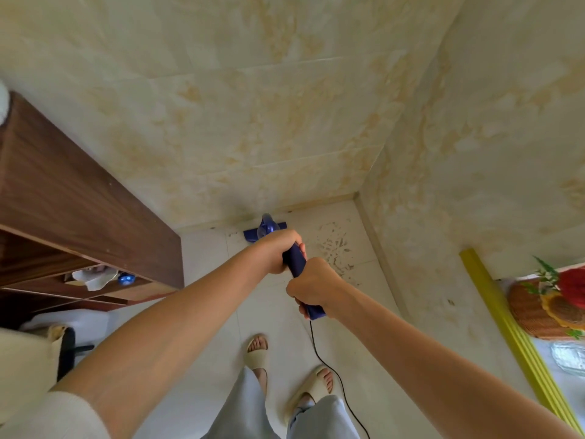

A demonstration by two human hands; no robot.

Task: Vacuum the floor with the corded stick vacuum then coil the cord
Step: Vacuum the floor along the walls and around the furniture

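Vacuum (296, 264) stands out ahead of the person, its blue handle gripped by both hands and its head (265, 231) down on the floor (348, 343), just beside the base of the wall (237, 122). Both arms reach forward, nearly straight. Left hand (278, 251) wraps the handle higher along the stick, fingers curled round it; right hand (311, 285) clenches the handle's end, nearer the body. Cord (329, 372) drops from that end and trails back past the right foot. Head sits near the corner where two walls meet. Shelf (79, 201) closes in the left side; a yellow strip (512, 340) edges the right. Scuffed tile lies right of the head.
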